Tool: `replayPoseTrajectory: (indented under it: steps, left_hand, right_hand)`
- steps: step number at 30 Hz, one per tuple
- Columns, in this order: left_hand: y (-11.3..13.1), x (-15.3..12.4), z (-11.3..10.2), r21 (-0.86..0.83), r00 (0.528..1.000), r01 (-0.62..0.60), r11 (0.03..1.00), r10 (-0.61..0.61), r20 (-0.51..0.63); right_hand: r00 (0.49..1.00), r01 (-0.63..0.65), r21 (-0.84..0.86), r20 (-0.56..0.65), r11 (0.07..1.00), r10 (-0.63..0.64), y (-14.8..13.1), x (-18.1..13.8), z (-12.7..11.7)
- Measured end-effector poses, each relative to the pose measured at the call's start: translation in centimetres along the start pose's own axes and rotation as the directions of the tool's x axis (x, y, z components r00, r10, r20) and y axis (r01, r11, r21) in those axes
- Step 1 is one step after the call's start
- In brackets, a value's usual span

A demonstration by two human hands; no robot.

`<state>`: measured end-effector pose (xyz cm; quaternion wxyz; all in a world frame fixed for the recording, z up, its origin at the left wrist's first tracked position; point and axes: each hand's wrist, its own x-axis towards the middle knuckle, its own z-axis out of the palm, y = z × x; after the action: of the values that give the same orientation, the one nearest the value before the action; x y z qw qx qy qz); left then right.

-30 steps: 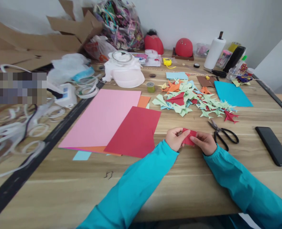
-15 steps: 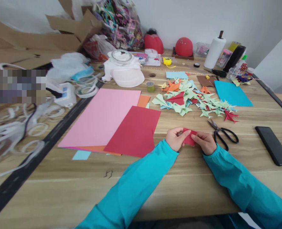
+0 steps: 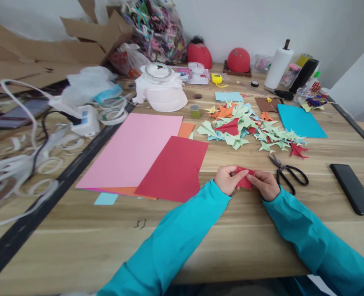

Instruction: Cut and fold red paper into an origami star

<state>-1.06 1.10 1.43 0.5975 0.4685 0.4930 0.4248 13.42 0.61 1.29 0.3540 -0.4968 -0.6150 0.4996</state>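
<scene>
Between my two hands is a small piece of folded red paper (image 3: 245, 181), held just above the wooden table. My left hand (image 3: 227, 179) pinches its left side, thumb on top. My right hand (image 3: 266, 184) grips the right edge, its thumb close to the left thumb. Black-handled scissors (image 3: 288, 169) lie with open blades just beyond my right hand. To the left, a red sheet (image 3: 174, 170) overlaps a large pink sheet (image 3: 132, 150). Ahead of my hands spreads a heap of folded paper shapes (image 3: 242, 123) in green, orange, red and blue.
A black phone (image 3: 353, 189) lies at the right. Behind the heap are a blue sheet (image 3: 300, 121) and a yellow tape measure (image 3: 217, 79). White cords and strips (image 3: 49, 164) clutter the left side. A white cap (image 3: 163, 94) sits further back, near a cardboard box (image 3: 86, 45).
Both hands stay in nearly the same place on the red paper, with thumbs barely shifted. The whole view has moved very slightly.
</scene>
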Motion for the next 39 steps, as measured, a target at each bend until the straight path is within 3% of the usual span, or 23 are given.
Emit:
replayPoseTrajectory:
  steps: [9, 17, 25, 39]
  left_hand:
    - [-0.01, -0.19, -0.09, -0.025, 0.999, 0.031, 0.999, -0.031, 0.009]
    - [0.5, -0.47, 0.06, -0.065, 0.994, 0.11, 0.992, -0.111, -0.006]
    - [0.38, -0.51, 0.15, -0.064, 0.997, 0.018, 0.998, -0.022, -0.07]
    - [0.0, 0.08, 0.03, -0.12, 0.998, -0.061, 0.991, 0.064, 0.02]
  right_hand:
    - [0.997, 0.07, -0.003, 0.021, 0.998, -0.07, 0.1, -0.05, -0.05]
    - [0.999, -0.043, 0.1, 0.037, 0.994, 0.039, -0.28, -0.21, 0.02]
    - [0.998, -0.049, 0.1, 0.033, 0.994, 0.046, -0.26, -0.24, 0.01]
    - [0.999, 0.008, 0.076, 0.042, 0.997, -0.011, 0.11, -0.24, -0.11]
